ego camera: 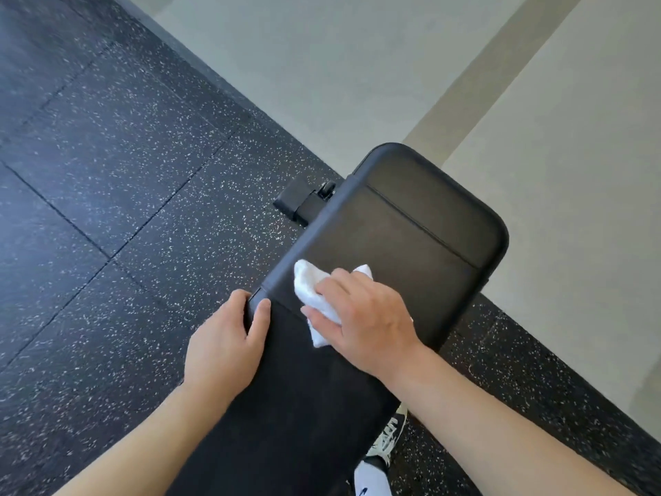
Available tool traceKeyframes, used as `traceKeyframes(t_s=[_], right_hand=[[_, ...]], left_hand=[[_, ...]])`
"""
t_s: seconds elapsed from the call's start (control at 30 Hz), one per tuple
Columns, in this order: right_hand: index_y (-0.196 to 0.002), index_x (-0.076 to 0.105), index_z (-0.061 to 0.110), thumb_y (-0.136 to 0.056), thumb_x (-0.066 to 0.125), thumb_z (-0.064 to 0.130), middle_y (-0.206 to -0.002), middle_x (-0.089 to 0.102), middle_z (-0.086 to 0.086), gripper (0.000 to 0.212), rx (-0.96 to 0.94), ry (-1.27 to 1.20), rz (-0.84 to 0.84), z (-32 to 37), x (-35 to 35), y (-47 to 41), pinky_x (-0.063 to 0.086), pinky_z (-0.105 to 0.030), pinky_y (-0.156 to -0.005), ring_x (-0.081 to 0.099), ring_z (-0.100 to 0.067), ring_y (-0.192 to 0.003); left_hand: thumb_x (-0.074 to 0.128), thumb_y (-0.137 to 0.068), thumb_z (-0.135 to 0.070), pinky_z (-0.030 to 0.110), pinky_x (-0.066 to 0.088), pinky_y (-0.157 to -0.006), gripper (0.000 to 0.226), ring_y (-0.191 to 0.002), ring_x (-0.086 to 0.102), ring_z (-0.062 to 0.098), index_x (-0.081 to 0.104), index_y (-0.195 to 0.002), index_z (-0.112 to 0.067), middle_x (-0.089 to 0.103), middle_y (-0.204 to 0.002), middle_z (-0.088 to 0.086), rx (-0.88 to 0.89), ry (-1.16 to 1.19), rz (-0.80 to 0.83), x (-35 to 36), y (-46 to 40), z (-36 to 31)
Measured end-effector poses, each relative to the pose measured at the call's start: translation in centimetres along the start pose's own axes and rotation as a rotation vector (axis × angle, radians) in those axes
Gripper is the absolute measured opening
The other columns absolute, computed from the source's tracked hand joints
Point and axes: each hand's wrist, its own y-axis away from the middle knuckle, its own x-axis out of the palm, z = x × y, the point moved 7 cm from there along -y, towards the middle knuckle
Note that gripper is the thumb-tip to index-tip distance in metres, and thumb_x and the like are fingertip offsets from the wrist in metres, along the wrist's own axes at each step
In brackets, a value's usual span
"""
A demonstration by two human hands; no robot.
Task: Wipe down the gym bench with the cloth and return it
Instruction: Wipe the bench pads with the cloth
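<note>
1. The floor (107, 209) is dark speckled rubber matting laid in large tiles, and it meets a pale wall (357, 66) along a diagonal edge behind the counter.
2. The counter (422, 223), a black padded gym bench, runs from the lower middle of the view up toward the wall. Its padding looks firm but slightly giving under a smooth, wipeable cover, and it seems too heavy to shift under a wiping stroke.
3. The left hand (225, 345) grips the counter's left edge, fingers wrapped over the rim near a seam, apparently bracing it.
4. The right hand (368, 316) lies palm down, pressing the cloth against the padding, fingers spread over it rather than clenched.
5. The cloth (314, 288) is small, white, soft and crumpled, lying on the counter's top near its left side. It is light and limp, so it will bunch. A flat palm with fingertips pinning the leading edge should hold it best.
</note>
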Motion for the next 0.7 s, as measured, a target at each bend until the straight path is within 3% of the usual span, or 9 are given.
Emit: traceKeyframes(t_s=[0.1, 0.23, 0.3, 0.37, 0.43, 0.53, 0.57, 0.63, 0.7], right_hand=[[-0.085, 0.066, 0.014, -0.099, 0.057, 0.040, -0.078, 0.055, -0.001, 0.032, -0.055, 0.093, -0.068, -2.5, -0.8, -1.0, 0.046, -0.036, -0.052, 0.055, -0.024, -0.067], [-0.099, 0.062, 0.014, -0.100, 0.053, 0.046, -0.092, 0.058, -0.004, 0.033, 0.419, 0.121, -0.204, -10.2, -3.3, -4.0, 0.039, -0.035, -0.059, 0.059, -0.031, -0.084], [-0.106, 0.062, 0.016, -0.098, 0.053, 0.046, -0.095, 0.058, -0.005, 0.032, 0.506, 0.150, -0.211, -8.4, -2.3, -4.5, 0.038, -0.036, -0.059, 0.058, -0.030, -0.085], [-0.111, 0.068, 0.018, -0.093, 0.058, 0.041, -0.092, 0.059, -0.004, 0.031, 0.277, 0.162, -0.152, -3.0, -0.1, -4.4, 0.045, -0.038, -0.057, 0.058, -0.027, -0.081], [-0.102, 0.071, 0.016, -0.094, 0.059, 0.036, -0.085, 0.059, -0.004, 0.025, -0.097, 0.116, -0.069, 2.2, 2.0, -2.9, 0.049, -0.041, -0.056, 0.058, -0.026, -0.073], [-0.108, 0.073, 0.021, -0.095, 0.055, 0.031, -0.079, 0.053, 0.000, 0.024, -0.424, 0.169, 0.027, 1.8, 1.6, -3.6, 0.042, -0.037, -0.051, 0.052, -0.023, -0.067], [-0.117, 0.070, 0.026, -0.093, 0.051, 0.031, -0.078, 0.050, 0.001, 0.031, -0.369, 0.267, 0.019, -0.2, 0.9, -5.0, 0.038, -0.034, -0.049, 0.052, -0.024, -0.067], [-0.125, 0.061, 0.029, -0.092, 0.045, 0.039, -0.083, 0.050, 0.001, 0.038, -0.035, 0.384, -0.037, -5.9, -1.0, -7.7, 0.037, -0.032, -0.052, 0.058, -0.029, -0.077], [-0.115, 0.061, 0.020, -0.096, 0.043, 0.046, -0.093, 0.054, -0.002, 0.037, 0.326, 0.309, -0.140, -9.5, -2.9, -8.5, 0.040, -0.038, -0.062, 0.061, -0.034, -0.089]], left_hand=[[0.037, -0.102, -0.054, 0.039, 0.035, -0.064, 0.037, -0.065, 0.045, 0.027, 0.046, -0.092, -0.019, 0.054, -0.069, -0.005, 0.042, -0.064, -0.092, -0.2, 0.1, -0.3], [0.037, -0.101, -0.054, 0.039, 0.033, -0.061, 0.039, -0.063, 0.044, 0.028, 0.045, -0.089, -0.018, 0.051, -0.066, -0.005, 0.046, -0.073, -0.113, 0.0, -0.1, 0.0], [0.036, -0.101, -0.055, 0.039, 0.033, -0.061, 0.040, -0.064, 0.046, 0.030, 0.045, -0.088, -0.018, 0.051, -0.066, -0.005, 0.049, -0.079, -0.119, 0.0, 0.0, 0.1], [0.037, -0.101, -0.055, 0.039, 0.033, -0.062, 0.040, -0.064, 0.045, 0.030, 0.045, -0.088, -0.018, 0.049, -0.066, -0.006, 0.049, -0.080, -0.112, 0.0, 0.0, 0.0], [0.037, -0.101, -0.056, 0.039, 0.033, -0.062, 0.040, -0.063, 0.042, 0.029, 0.042, -0.086, -0.019, 0.047, -0.064, -0.006, 0.041, -0.084, -0.097, 0.0, 0.0, 0.0], [0.039, -0.101, -0.055, 0.039, 0.033, -0.062, 0.040, -0.063, 0.042, 0.029, 0.041, -0.084, -0.019, 0.047, -0.063, -0.007, 0.052, -0.075, -0.099, -0.1, 0.0, -0.1], [0.039, -0.102, -0.054, 0.039, 0.033, -0.062, 0.039, -0.063, 0.042, 0.029, 0.043, -0.085, -0.018, 0.047, -0.064, -0.007, 0.053, -0.073, -0.101, -0.1, 0.0, -0.1], [0.039, -0.102, -0.054, 0.039, 0.033, -0.063, 0.040, -0.064, 0.044, 0.030, 0.044, -0.087, -0.018, 0.048, -0.065, -0.006, 0.050, -0.077, -0.102, 0.1, 0.0, 0.0], [0.037, -0.101, -0.055, 0.040, 0.034, -0.062, 0.040, -0.065, 0.048, 0.032, 0.040, -0.084, -0.019, 0.050, -0.066, -0.005, 0.055, -0.080, -0.108, 0.1, -0.1, 0.1]])
